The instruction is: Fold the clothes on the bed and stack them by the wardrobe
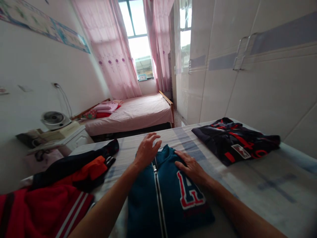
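A teal zip-up jacket (143, 205) with a red-and-white letter A lies front side up on the bed right before me, its sides tucked in. Over its collar at the upper left is my left hand (148, 147), fingers apart and slightly curled, holding nothing. My right hand (189, 165) rests flat on the jacket's upper right shoulder, above the letter, fingers spread. The zipper pull (155, 169) shows between my two arms. The jacket's lower edge runs out of view.
A folded black and red garment (235, 140) lies to the right on the bed sheet (173, 134). At left are a red garment (47, 208) and a dark and orange pile (86, 170). Beyond stand another bed (138, 110), a fan (54, 119) and a wardrobe (223, 92).
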Demonstrator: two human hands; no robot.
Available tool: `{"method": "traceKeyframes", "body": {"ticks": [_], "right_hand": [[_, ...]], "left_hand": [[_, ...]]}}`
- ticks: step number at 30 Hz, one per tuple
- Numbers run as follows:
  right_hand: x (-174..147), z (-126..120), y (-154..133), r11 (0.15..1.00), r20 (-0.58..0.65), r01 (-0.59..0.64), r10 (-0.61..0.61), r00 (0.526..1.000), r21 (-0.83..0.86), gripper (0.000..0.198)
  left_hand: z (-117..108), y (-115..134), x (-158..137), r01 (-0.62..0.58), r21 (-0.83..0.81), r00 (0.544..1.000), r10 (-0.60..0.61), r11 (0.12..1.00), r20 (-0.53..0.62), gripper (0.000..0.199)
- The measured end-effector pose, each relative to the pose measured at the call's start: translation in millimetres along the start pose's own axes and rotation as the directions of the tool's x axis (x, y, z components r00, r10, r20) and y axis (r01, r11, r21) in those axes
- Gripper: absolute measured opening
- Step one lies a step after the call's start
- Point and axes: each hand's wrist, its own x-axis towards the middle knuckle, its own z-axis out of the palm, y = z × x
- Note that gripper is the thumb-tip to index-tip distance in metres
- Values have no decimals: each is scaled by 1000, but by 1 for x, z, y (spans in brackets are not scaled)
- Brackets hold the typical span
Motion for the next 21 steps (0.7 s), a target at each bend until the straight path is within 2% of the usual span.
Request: {"method": "traceKeyframes", "body": {"ticks": [2, 6, 8, 10, 12, 15, 18, 21], "right_hand": [[1, 2, 4, 1000, 84, -11, 13, 996, -26, 47], [2, -2, 5, 999, 70, -36, 39, 997, -39, 48], [1, -8, -5, 996, 4, -44, 45, 999, -73, 49], [0, -13, -21, 992, -65, -19, 11, 998, -123, 49], [-3, -13, -40, 981, -75, 37, -52, 996, -189, 48], [-8, 1, -54, 947, 67, 102, -86, 994, -303, 50], [-13, 17, -46, 914, 195, 107, -31, 980, -392, 55], [-14, 24, -34, 893, 202, 112, -23, 979, -437, 57]], "left_hand": [[-14, -20, -27, 17, 38, 1000, -17, 999, 2, 35], [-27, -49, -75, 160, 58, 987, -159, 985, -10, 38], [-31, -48, -92, 189, 14, 981, -188, 982, -38, 40], [-33, -38, -106, 163, -38, 986, -164, 986, -32, 41], [-28, -28, -118, 125, -73, 992, -126, 990, -11, 42], [-10, -24, -133, 128, -51, 991, -126, 990, 49, 50], [7, -30, -143, 171, 26, 981, -173, 985, 90, 56], [13, -35, -146, 165, 74, 982, -171, 983, 85, 55]]}}
